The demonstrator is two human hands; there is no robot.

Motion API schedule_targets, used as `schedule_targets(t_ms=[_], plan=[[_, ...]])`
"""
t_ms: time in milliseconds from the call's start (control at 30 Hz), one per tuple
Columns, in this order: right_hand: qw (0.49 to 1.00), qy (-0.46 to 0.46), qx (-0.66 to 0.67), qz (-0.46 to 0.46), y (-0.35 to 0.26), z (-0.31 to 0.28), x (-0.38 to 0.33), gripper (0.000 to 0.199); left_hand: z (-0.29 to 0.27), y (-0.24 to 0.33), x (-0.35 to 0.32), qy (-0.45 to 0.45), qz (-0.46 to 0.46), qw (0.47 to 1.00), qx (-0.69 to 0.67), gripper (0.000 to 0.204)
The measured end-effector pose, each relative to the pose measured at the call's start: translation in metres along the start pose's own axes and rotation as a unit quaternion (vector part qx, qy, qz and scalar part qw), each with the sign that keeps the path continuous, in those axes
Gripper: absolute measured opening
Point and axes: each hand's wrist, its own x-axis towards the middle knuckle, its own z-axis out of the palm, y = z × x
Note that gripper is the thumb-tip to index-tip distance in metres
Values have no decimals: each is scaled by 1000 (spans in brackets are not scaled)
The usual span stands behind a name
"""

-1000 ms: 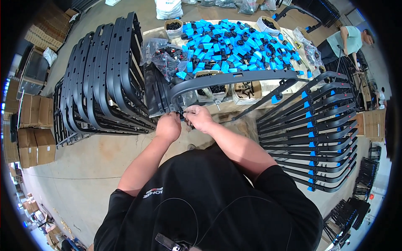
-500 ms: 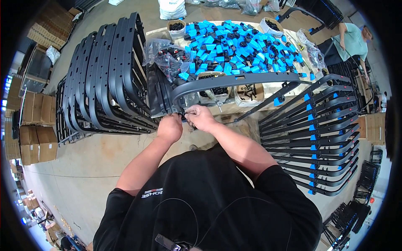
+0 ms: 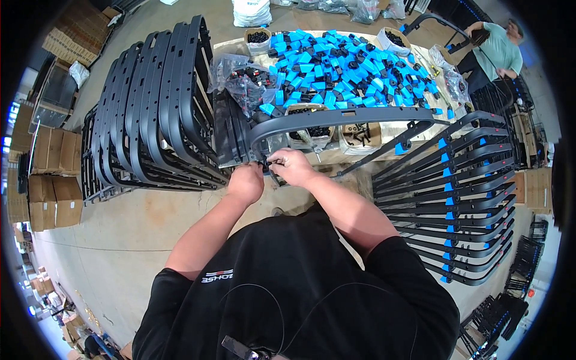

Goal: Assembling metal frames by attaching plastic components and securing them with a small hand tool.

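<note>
Both hands pinch the curved black plastic frame [image 3: 336, 117]; I'd steady with left hand [image 3: 246, 182], seating squarely with right hand [image 3: 294, 167].

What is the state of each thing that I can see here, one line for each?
Left hand: closed on the end of the curved frame.
Right hand: fingers pinched at the same end.
Curved black frame: held, lying across the table edge.
Frames on the left: stacked on edge, no blue parts.
Frames on the right: stacked, blue parts fitted.
Blue parts: loose in a pile.
</note>
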Motion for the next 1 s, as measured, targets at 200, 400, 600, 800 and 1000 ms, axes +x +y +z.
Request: schedule_targets(t_ms=[200, 400, 600, 800, 1000], plan=[[980, 48, -129, -143, -5, -4, -5, 21, 6, -2, 2, -4, 7, 1000, 5, 31], [909, 4, 308, 281, -9, 4, 3, 19, 6, 0, 2, -10, -12, 1000, -1, 31], [935, 31, 283, 213, -8, 11, 4, 19, 8, -3, 4, -12, -15, 1000, -4, 31], [965, 33, 230, 120, -2, 16, 2, 25, 8, -2, 2, 13, -17, 1000, -15, 31], [901, 16, 338, 272, -13, 10, 7, 28, 11, -6, 2, -2, -14, 1000, -14, 30]])
